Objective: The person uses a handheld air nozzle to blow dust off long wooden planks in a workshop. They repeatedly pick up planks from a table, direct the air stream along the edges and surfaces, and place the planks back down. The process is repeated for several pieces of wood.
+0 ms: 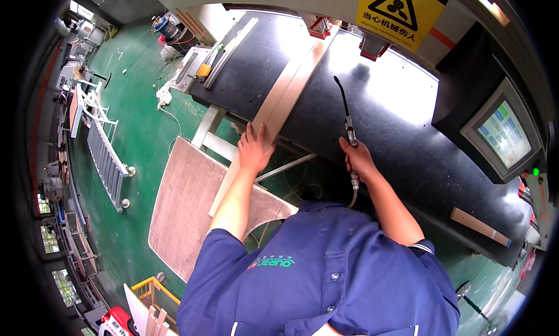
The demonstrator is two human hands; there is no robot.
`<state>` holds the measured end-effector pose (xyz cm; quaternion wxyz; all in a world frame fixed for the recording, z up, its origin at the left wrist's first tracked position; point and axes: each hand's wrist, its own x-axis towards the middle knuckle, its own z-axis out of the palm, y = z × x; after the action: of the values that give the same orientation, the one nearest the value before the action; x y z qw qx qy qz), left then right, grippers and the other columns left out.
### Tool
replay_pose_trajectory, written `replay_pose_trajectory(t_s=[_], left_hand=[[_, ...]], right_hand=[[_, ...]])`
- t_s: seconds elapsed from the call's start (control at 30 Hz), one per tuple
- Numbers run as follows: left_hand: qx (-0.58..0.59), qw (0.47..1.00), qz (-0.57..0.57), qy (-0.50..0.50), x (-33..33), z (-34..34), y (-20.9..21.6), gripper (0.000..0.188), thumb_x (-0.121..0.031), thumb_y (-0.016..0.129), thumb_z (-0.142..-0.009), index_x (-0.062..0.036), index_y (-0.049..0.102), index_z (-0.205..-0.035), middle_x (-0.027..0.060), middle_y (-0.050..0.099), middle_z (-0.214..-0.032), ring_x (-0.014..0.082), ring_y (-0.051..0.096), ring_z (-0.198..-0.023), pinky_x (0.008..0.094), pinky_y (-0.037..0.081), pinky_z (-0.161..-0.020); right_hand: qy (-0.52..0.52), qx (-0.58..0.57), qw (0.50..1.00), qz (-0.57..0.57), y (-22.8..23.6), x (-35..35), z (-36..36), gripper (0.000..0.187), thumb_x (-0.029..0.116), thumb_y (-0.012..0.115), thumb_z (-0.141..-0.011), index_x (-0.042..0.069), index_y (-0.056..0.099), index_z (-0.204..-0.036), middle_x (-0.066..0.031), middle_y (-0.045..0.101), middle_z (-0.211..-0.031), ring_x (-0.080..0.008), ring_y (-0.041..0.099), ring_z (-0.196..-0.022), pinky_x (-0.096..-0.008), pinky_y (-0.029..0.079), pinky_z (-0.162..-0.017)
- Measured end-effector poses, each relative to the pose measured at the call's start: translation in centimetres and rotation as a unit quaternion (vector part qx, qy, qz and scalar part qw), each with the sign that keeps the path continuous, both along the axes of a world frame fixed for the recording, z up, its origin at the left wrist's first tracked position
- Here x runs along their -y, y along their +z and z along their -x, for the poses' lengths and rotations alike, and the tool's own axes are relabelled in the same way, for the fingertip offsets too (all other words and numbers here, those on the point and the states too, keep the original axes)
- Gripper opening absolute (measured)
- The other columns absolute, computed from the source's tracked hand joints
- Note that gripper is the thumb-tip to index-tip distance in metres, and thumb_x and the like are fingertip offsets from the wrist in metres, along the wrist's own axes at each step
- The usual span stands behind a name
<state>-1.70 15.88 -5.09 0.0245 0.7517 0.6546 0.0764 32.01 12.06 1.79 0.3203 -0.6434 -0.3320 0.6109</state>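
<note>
Head view | left hand [254, 151] is resting splayed on wooden strips [297, 86] | right hand [359, 160] is grasping air gun [350, 129] | judged best: steadying strips, aiming nozzle [342, 94] away from left hand

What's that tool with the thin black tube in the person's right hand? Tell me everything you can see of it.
The tool looks like an air blow gun: a slim black nozzle, bent near its tip, on a silvery, metal-looking body. The right hand grips it, hiding its middle. Below, a fitting joins a pale hose. The nozzle points away from the person, over the black table.
</note>
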Motion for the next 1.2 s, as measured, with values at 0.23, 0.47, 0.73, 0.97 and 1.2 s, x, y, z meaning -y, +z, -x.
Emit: replay_pose_trajectory(t_s=[0.23,0.47,0.73,0.97,1.2], left_hand=[[-0.008,1.0,0.008,0.008,0.1,-0.2,0.5,0.082,-0.042,0.07,-0.082,-0.0201,0.036,-0.153,0.0267,0.026,-0.157,0.0452,0.036,-0.134,0.0523,0.03,-0.11],[-0.024,1.0,0.005,0.013,0.3,-0.2,0.7,0.083,-0.042,0.069,-0.082,-0.0194,0.035,-0.154,0.027,0.026,-0.158,0.0454,0.036,-0.134,0.0521,0.03,-0.11],[-0.021,1.0,0.012,0.01,0.0,-0.1,0.7,0.087,-0.043,0.07,-0.081,-0.0212,0.032,-0.155,0.0276,0.025,-0.158,0.0455,0.035,-0.136,0.0519,0.031,-0.11],[-0.029,0.999,0.039,0.024,0.0,-0.2,1.5,0.089,-0.044,0.069,-0.081,-0.0259,0.028,-0.158,0.0254,0.023,-0.16,0.0434,0.033,-0.14,0.05,0.031,-0.111],[-0.026,0.999,0.04,0.022,0.1,-0.2,1.6,0.089,-0.045,0.069,-0.081,-0.026,0.028,-0.158,0.0255,0.024,-0.16,0.0431,0.035,-0.139,0.0507,0.032,-0.11]], right_hand=[[-0.013,-0.006,1.0,-0.014,0.1,-0.4,-0.1,0.044,0.049,0.066,-0.095,0.008,0.051,-0.087,-0.0004,0.049,-0.06,-0.0109,0.046,-0.042,-0.0281,0.039,-0.042],[-0.051,-0.007,0.996,-0.067,0.9,-2.9,0.7,0.044,0.047,0.067,-0.095,0.009,0.049,-0.081,-0.0003,0.049,-0.056,-0.0119,0.049,-0.042,-0.0282,0.038,-0.042],[-0.057,-0.082,0.983,-0.152,7.6,-8.5,4.8,0.038,0.038,0.064,-0.096,0.008,0.051,-0.076,-0.0026,0.052,-0.055,-0.0146,0.054,-0.043,-0.029,0.039,-0.043],[-0.034,-0.076,0.977,-0.196,13.8,-11.6,8.5,0.038,0.035,0.06,-0.095,0.01,0.051,-0.068,-0.0032,0.051,-0.053,-0.0163,0.052,-0.043,-0.0315,0.038,-0.044],[-0.061,-0.083,0.979,-0.175,14.1,-12.4,10.6,0.036,0.034,0.061,-0.094,0.01,0.051,-0.068,-0.0033,0.051,-0.054,-0.0164,0.051,-0.043,-0.0323,0.038,-0.044]])
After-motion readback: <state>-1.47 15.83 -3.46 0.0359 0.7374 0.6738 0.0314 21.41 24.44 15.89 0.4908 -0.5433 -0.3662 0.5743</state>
